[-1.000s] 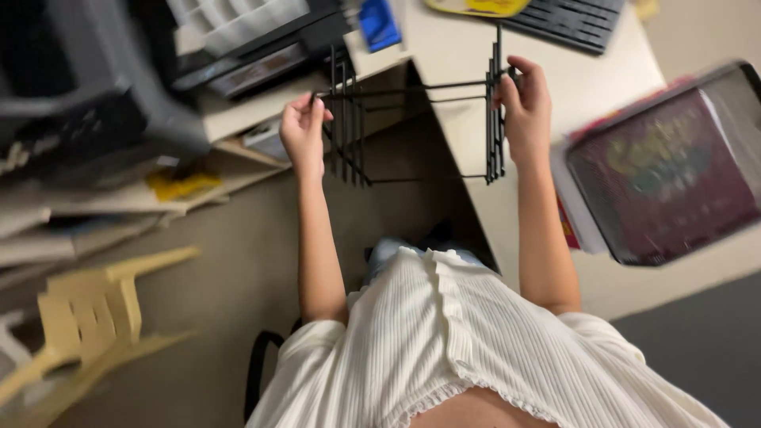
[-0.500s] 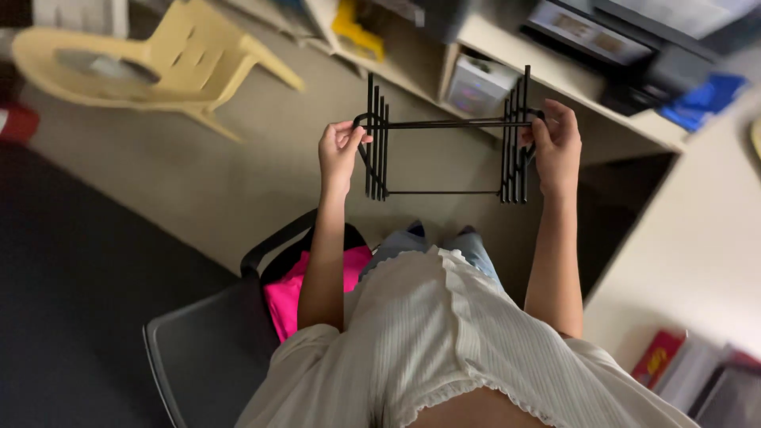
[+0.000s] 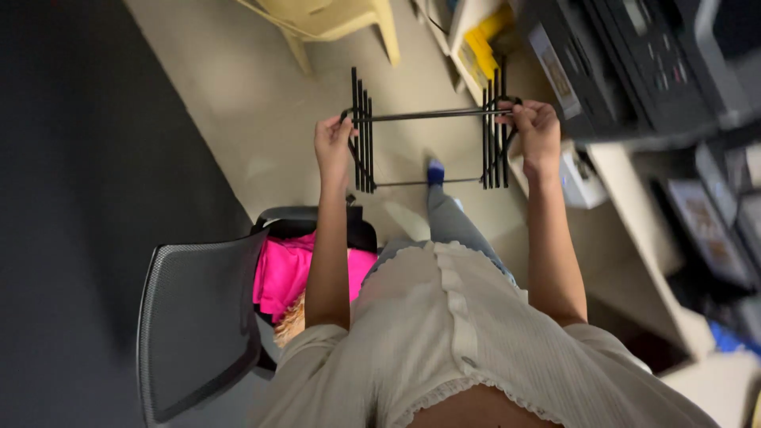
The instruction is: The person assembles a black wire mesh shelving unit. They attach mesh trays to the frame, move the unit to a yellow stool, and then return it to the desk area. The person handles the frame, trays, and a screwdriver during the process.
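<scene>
A black wire rack (image 3: pixel 432 115), with two sets of upright bars joined by thin rods, hangs in the air in front of me at arm's length. My left hand (image 3: pixel 333 144) grips its left set of bars. My right hand (image 3: pixel 537 135) grips the right set near the top rod. Both arms are stretched forward over my white ribbed top. Beneath the rack I see the beige floor, my leg in grey trousers and a blue shoe (image 3: pixel 434 170).
A grey mesh office chair (image 3: pixel 198 317) stands at lower left with a pink bag (image 3: pixel 289 265) on its seat. A yellow plastic chair (image 3: pixel 333 20) is at the top. A black printer (image 3: pixel 626 63) and shelves with papers line the right side.
The view has swung from the desk to the floor and printer side. Both hands keep hold of the rack, still carried out in front of me.
</scene>
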